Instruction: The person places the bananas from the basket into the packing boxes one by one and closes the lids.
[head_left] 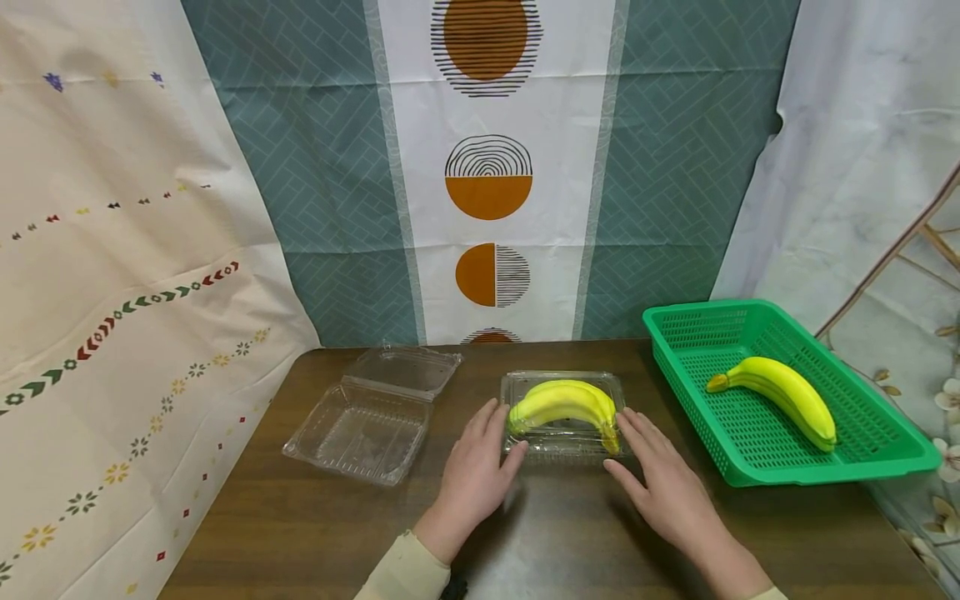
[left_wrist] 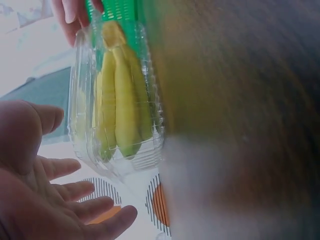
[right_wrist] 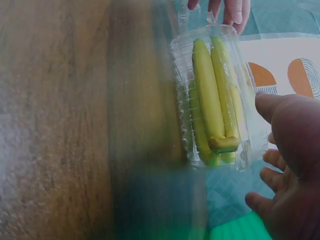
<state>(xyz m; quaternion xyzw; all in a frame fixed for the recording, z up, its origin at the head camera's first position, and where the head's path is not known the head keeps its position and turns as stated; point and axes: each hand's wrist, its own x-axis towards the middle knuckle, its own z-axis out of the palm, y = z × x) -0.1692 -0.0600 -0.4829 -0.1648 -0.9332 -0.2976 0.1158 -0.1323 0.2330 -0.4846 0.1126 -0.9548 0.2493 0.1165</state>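
Note:
A clear plastic clamshell box (head_left: 562, 446) sits on the table with its lid down over a bunch of yellow bananas (head_left: 564, 402). Ribbed walls of the box and the bananas' greenish tips show in the left wrist view. My left hand (head_left: 480, 467) is at the box's left side, fingers spread and slightly bent, palm facing it. On the other side my right hand (head_left: 663, 483) is held the same way, fingertips right at the box's edge. Neither hand grips anything. In the right wrist view the thumb (right_wrist: 272, 105) is close beside the lid.
Left of the hands lies another clear clamshell box (head_left: 367, 429), lid folded back. A green plastic basket (head_left: 731, 454) stands at the right with one banana bunch (head_left: 783, 396) in it. Patterned cloth (head_left: 315, 167) hangs behind the wooden table (head_left: 300, 533).

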